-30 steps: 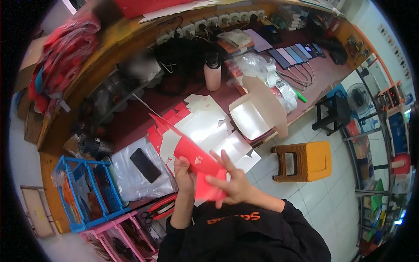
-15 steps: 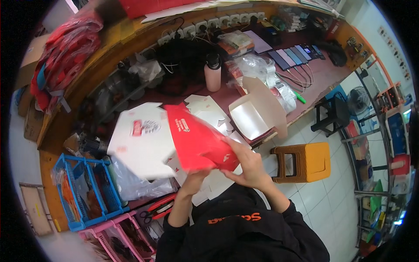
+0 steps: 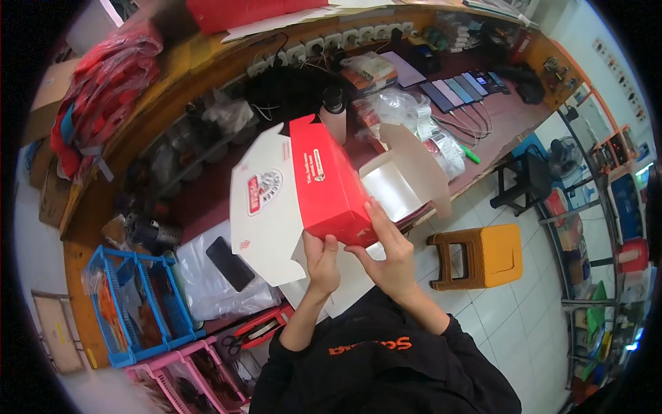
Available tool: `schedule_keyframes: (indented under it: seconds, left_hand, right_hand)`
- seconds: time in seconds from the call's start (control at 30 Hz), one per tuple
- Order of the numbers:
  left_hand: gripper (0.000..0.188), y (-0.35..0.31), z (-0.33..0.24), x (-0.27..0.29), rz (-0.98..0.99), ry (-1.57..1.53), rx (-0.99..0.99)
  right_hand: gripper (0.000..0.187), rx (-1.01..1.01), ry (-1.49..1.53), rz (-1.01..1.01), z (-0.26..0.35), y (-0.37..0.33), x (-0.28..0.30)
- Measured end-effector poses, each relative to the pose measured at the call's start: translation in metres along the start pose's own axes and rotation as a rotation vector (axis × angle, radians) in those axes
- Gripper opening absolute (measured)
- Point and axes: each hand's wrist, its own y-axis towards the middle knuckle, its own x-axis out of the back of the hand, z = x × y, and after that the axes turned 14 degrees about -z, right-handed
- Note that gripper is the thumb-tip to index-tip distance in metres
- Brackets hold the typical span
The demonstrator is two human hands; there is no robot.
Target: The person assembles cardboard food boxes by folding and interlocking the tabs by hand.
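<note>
Above the desk's near edge I hold a red and white cardboard box (image 3: 331, 183), partly folded into shape, with its white printed lid flap (image 3: 265, 200) spread out to the left. My left hand (image 3: 322, 264) grips the near lower corner of the red part, thumb on the outside. On the right side, my right hand (image 3: 387, 250) is closed round the box's near right corner. Just beyond it sits a folded open box (image 3: 396, 190) with a white inside and a raised lid. Flat white card (image 3: 338, 293) lies partly hidden under my hands.
Left of the box, a black phone (image 3: 229, 263) lies on clear plastic bags (image 3: 200, 276). Blue baskets (image 3: 141, 303) and a pink basket (image 3: 186, 369) stand front left. Behind are a pink bottle (image 3: 333, 114) and several phones (image 3: 462, 90) with cables. A yellow stool (image 3: 483, 257) stands at right.
The flat, loosely bent red card is now a raised box shape, turned and shifted right. Its white flap swung right, uncovering the phone. Both hands still hold it.
</note>
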Motion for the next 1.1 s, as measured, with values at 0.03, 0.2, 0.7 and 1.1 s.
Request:
schedule_keyframes:
  seconds: [0.03, 0.2, 0.7, 1.1]
  left_hand:
    - [0.044, 0.0, 0.003, -0.004, -0.034, -0.052, -0.015]
    - [0.042, 0.01, -0.008, -0.015, -0.081, 0.06, 0.014]
    - [0.057, 0.038, -0.024, 0.056, 0.596, -0.263, 0.482]
    - [0.031, 0.043, 0.039, -0.013, 0.248, 0.074, 0.636]
  right_hand:
    - [0.072, -0.018, 0.02, 0.0, 0.001, -0.001, -0.003]
    - [0.073, -0.084, 0.123, 0.047, 0.005, -0.004, -0.004]
    - [0.044, -0.392, 0.869, 0.133, -0.074, 0.03, 0.037]
    - [0.053, -0.132, 0.515, 0.579, -0.062, 0.022, 0.035]
